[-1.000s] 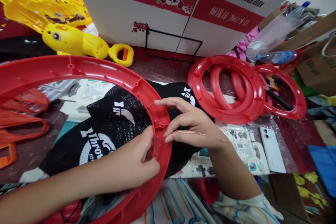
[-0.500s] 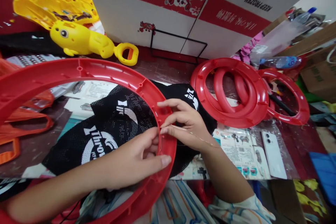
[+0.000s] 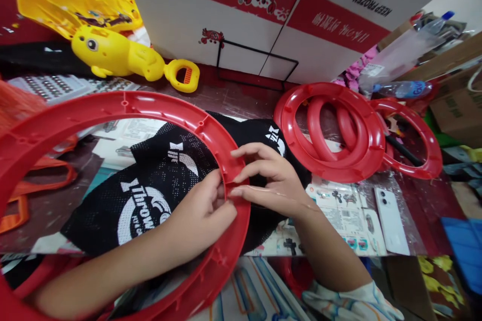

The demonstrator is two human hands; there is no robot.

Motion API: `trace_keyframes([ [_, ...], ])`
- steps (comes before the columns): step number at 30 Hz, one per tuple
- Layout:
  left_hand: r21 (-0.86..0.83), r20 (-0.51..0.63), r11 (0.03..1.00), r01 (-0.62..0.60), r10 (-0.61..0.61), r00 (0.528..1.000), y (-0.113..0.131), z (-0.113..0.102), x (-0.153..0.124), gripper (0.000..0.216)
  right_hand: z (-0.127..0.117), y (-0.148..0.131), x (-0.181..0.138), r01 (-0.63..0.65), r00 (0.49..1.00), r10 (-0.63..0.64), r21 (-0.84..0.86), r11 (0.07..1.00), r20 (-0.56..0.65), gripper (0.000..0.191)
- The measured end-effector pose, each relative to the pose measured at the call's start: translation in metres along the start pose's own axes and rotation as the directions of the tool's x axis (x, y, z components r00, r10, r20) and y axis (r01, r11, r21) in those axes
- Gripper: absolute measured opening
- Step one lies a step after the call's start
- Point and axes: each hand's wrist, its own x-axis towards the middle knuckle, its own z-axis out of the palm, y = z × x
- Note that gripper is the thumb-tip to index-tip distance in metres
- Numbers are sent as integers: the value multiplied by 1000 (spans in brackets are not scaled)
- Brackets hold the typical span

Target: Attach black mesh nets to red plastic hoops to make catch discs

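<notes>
A large red plastic ring point(image 3: 124, 108) fills the left half of the view. My left hand point(image 3: 199, 215) reaches through it and pinches its inner rim at the right side. My right hand point(image 3: 269, 180) meets it from outside, fingertips pinched on a thin clear line point(image 3: 263, 189) at the same spot on the rim. Under the ring lies a black mesh bag point(image 3: 150, 190) with white lettering.
Several smaller red rings point(image 3: 331, 133) are stacked to the right. A white phone point(image 3: 391, 220) lies on printed cards. A yellow plastic toy point(image 3: 113, 55) and a red-and-white carton point(image 3: 263, 20) stand at the back. Orange netting point(image 3: 22, 110) is at the left.
The large ring has shifted slightly lower and rightward in view. My left thumb has come off the outer face of the rim; both hands' fingertips now meet at the inner edge.
</notes>
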Motion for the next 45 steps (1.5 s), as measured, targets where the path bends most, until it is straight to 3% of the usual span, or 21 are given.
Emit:
trace_keyframes([
  [5,198,99,980,-33,13,995,-2,-9,-4,28,-10,-3,0,-18,998,11,135,991,54,6],
  [12,407,162,913,-26,-44,986,1,-16,-10,18,3,-6,5,94,993,-98,-63,994,-60,1],
  [17,277,180,961,9,-61,982,3,-14,-12,15,5,-2,4,167,980,-177,-111,980,-88,3],
  [22,-118,269,990,80,-46,962,4,-9,-10,24,2,-2,4,203,977,-212,-187,961,-32,7],
  [28,-210,79,976,51,-35,996,8,-6,0,16,2,-2,6,282,953,-303,-302,911,-24,4],
  [31,-153,61,988,4,5,998,7,-4,4,16,-3,-2,8,238,967,-253,-255,937,-27,3],
  [35,1,44,999,-49,49,998,11,-3,7,9,-13,-3,12,184,983,-177,-171,968,54,6],
  [37,17,68,999,-46,45,997,13,-2,7,9,-15,-4,14,145,988,-138,-106,984,70,7],
  [41,4,167,1000,1,-2,986,10,-1,8,12,-13,-5,19,25,1000,-24,54,998,-14,7],
  [45,6,167,1000,30,-31,985,3,-1,7,12,-9,-6,24,-27,999,27,29,999,19,7],
])
